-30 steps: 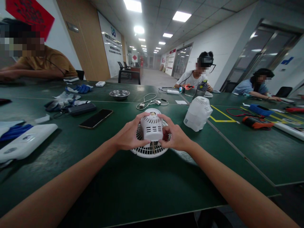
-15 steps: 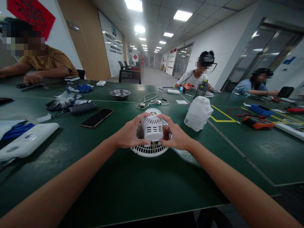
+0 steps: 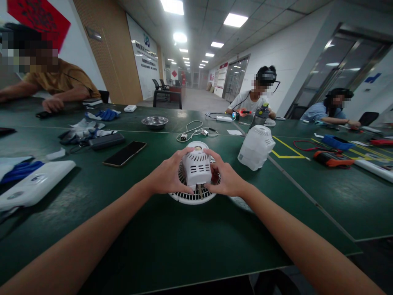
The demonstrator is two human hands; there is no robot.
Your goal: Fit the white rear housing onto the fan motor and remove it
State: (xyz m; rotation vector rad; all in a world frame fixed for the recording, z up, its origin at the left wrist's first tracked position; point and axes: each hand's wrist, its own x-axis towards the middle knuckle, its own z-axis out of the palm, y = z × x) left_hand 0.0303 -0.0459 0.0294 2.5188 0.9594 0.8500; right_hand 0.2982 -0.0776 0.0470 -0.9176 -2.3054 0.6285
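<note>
A white vented motor cover (image 3: 199, 168) from a small fan sits in the middle of the view, over a round white fan grille (image 3: 196, 200) on the green table. My left hand (image 3: 167, 174) grips the cover's left side, thumb low and fingers near the top. On the opposite side my right hand (image 3: 229, 176) closes around it in the same way, some of its fingers curled behind. Beneath the cover a narrow brownish part shows against the grille. Whether the cover is seated on the grille or slightly raised, I cannot tell.
Right of the grille stands a white vented part in translucent wrap (image 3: 256, 147). Beyond lie a coiled cable (image 3: 196, 132) and a metal bowl (image 3: 154, 122). A phone (image 3: 125, 153), gloves and a white device (image 3: 35, 184) are leftward. An orange multimeter (image 3: 333, 159) lies rightward. Several people sit around.
The motor cover has tilted slightly between my hands, and my left thumb sits a little lower. At the far left, a co-worker's hand has moved with a dark object.
</note>
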